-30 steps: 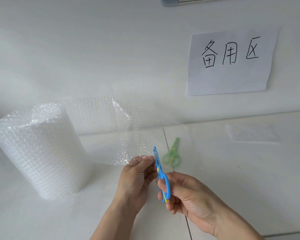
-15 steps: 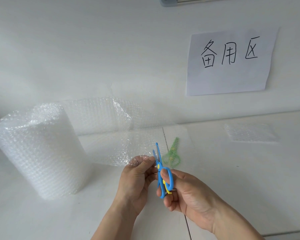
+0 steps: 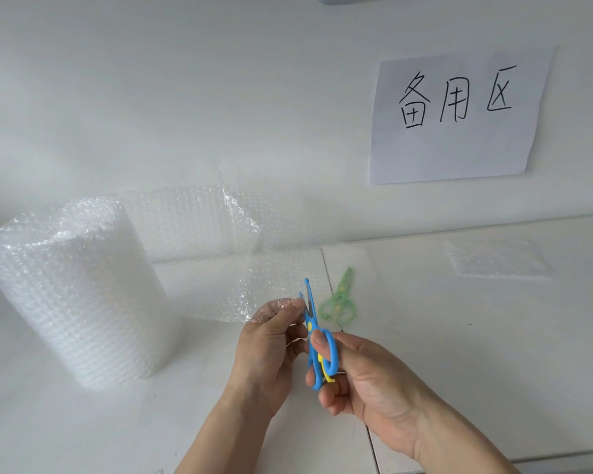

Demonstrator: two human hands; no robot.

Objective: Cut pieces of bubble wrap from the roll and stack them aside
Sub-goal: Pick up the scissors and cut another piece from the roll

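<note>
A large roll of bubble wrap (image 3: 72, 289) stands upright at the left of the white table. Its loose sheet (image 3: 220, 268) runs right along the wall and down onto the table. My left hand (image 3: 271, 340) pinches the sheet's near edge. Just right of it, my right hand (image 3: 363, 378) grips blue scissors (image 3: 317, 340) with a yellow pivot, thumb through a handle loop. The blades stand open, pointing up at the sheet's edge beside my left fingers. A cut piece of bubble wrap (image 3: 493, 258) lies flat at the far right.
Green scissors (image 3: 339, 302) lie on the table under the sheet's right end. A paper sign (image 3: 459, 114) with handwritten characters hangs on the wall. A seam (image 3: 327, 268) runs across the table between two panels.
The scissor blades have opened and my right hand has shifted its grip, the thumb now through the loop. The scissors rose slightly toward the sheet's edge. My left hand stayed put.
</note>
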